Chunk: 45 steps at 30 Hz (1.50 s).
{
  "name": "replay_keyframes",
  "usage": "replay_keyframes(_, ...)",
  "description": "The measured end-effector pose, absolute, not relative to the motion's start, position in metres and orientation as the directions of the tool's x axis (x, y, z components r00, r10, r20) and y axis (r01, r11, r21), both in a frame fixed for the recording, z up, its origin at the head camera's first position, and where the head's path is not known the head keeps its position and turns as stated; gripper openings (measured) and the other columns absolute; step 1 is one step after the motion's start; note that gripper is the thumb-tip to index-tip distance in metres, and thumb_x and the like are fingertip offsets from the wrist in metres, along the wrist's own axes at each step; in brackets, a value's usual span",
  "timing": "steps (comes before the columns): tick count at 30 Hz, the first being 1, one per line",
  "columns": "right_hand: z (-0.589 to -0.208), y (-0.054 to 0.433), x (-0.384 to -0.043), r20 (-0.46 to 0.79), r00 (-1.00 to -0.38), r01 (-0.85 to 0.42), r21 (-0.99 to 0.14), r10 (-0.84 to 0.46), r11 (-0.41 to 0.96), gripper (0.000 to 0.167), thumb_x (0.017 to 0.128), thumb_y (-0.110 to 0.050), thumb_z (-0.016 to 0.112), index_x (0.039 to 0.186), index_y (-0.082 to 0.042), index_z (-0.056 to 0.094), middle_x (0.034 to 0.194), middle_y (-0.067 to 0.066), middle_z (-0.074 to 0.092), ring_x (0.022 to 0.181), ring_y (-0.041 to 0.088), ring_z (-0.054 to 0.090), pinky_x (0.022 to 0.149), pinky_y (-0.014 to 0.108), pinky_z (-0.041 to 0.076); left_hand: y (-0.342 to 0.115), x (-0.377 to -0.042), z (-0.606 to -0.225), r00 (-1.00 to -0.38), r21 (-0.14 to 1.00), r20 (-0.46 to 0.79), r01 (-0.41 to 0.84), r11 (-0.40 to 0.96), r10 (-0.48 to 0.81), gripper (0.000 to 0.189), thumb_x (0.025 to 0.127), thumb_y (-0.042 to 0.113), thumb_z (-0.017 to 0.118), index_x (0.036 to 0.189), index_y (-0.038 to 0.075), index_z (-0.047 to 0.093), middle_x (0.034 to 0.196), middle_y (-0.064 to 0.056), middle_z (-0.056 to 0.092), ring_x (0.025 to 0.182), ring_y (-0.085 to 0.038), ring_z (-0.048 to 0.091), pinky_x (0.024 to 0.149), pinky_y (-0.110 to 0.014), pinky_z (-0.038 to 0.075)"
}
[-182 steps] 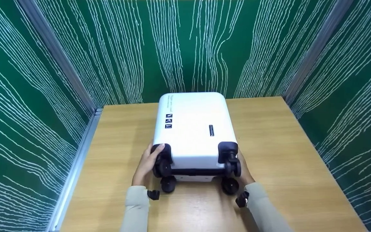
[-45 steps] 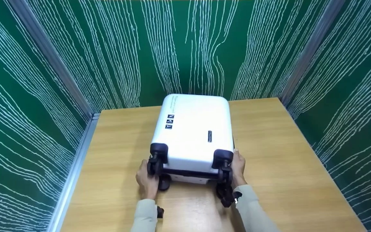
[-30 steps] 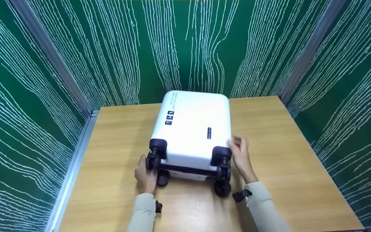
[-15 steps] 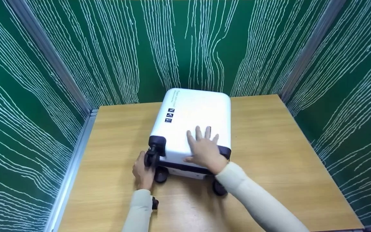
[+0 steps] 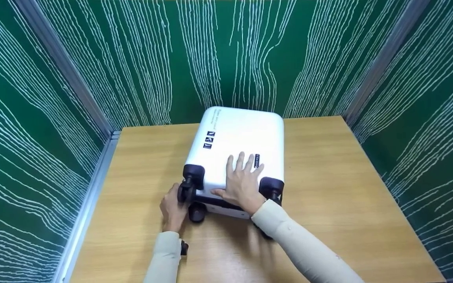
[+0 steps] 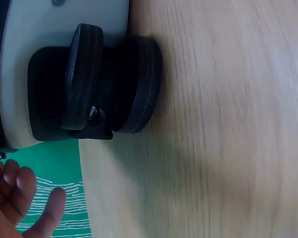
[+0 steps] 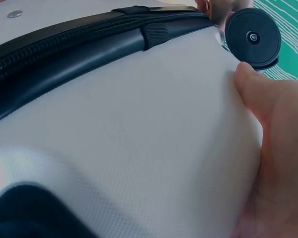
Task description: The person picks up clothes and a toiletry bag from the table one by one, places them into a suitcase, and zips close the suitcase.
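Observation:
A small white hard-shell suitcase (image 5: 246, 129) with black corner wheels lies flat on the wooden table (image 5: 321, 188), wheel end towards me. At its left side, beside the near left wheels, my left hand (image 5: 172, 208) holds a small dark zipper pull (image 6: 2, 156) by the corner; the fingers (image 6: 25, 186) are curled there, partly cut off in the left wrist view. My right hand (image 5: 244, 184) rests flat on the near end of the case's top with its fingers spread. In the right wrist view, its thumb (image 7: 251, 82) lies along the white shell above the black zipper seam (image 7: 89, 54).
Green panels (image 5: 230, 55) with wavy white lines stand behind the table and on both sides, joined by grey metal posts (image 5: 383, 55). Wood surface shows left and right of the case. Black wheels (image 5: 197, 212) jut out from the near end.
My right hand has left the case's right side and come over onto its top. My left hand stays by the left wheels. The suitcase is turned slightly compared with the oldest frame.

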State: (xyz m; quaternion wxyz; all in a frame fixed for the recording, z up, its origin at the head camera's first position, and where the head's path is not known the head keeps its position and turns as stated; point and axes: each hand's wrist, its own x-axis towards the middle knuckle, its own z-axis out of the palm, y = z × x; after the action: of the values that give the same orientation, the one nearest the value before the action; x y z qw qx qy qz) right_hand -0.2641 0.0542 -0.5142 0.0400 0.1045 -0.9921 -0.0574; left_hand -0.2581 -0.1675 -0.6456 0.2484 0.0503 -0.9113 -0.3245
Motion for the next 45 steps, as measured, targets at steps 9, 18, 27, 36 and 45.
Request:
replay_keyframes(9,-0.513,0.052,-0.27,0.032,-0.978,-0.202,0.096,-0.206,0.975,0.125,0.073,-0.095,0.051,0.161,-0.009,0.029,0.162,0.031,0.03,0.145,0.062,0.03,0.104,0.081,0.033,-0.177,-0.26,-0.647,-0.859,0.545,0.488,0.158,0.824,-0.158,0.023,0.075,0.02,0.077,0.08,0.007,0.058,0.069,-0.013,0.064,0.066,-0.041,0.067,0.059,-0.057,0.052)
replay_keyframes(18,-0.512,0.056,-0.271,0.006,-0.976,-0.217,0.068,-0.218,0.974,0.127,0.071,-0.095,0.054,0.161,-0.009,0.029,0.163,0.031,0.029,0.145,0.062,0.03,0.104,0.081,0.033,-0.185,-0.257,-0.65,-0.879,0.515,0.466,0.174,0.839,-0.103,0.02,0.085,0.012,0.071,0.073,0.012,0.054,0.065,-0.003,0.057,0.057,-0.022,0.057,0.055,-0.045,0.05)
replay_keyframes(27,-0.51,0.063,-0.269,0.004,-0.981,-0.195,0.086,-0.196,0.977,0.129,0.068,-0.095,0.057,0.161,-0.01,0.03,0.163,0.029,0.029,0.146,0.06,0.03,0.105,0.08,0.033,-0.192,-0.272,-0.65,-0.922,0.545,0.386,0.194,0.816,-0.039,0.025,0.107,0.02,0.053,0.083,0.015,0.059,0.073,-0.003,0.061,0.066,-0.023,0.058,0.061,-0.045,0.049)
replay_keyframes(36,-0.518,0.06,-0.263,0.075,-0.975,-0.202,0.095,-0.209,0.975,0.133,0.062,-0.09,0.069,0.16,-0.008,0.032,0.161,0.03,0.033,0.144,0.059,0.033,0.103,0.08,0.035,-0.193,-0.279,-0.652,-0.939,0.602,0.342,0.251,0.758,0.039,0.01,0.103,0.006,0.05,0.097,0.011,0.056,0.08,-0.005,0.057,0.075,-0.027,0.059,0.068,-0.05,0.051)
replay_keyframes(45,-0.517,0.053,-0.267,0.076,-0.982,-0.165,0.122,-0.175,0.979,0.133,0.065,-0.098,0.054,0.161,-0.01,0.029,0.164,0.028,0.03,0.146,0.06,0.03,0.106,0.08,0.032,-0.198,-0.284,-0.641,-0.942,0.568,0.331,0.249,0.784,0.059,0.022,0.099,0.01,0.056,0.078,0.013,0.049,0.066,0.001,0.042,0.062,-0.022,0.047,0.056,-0.042,0.042)
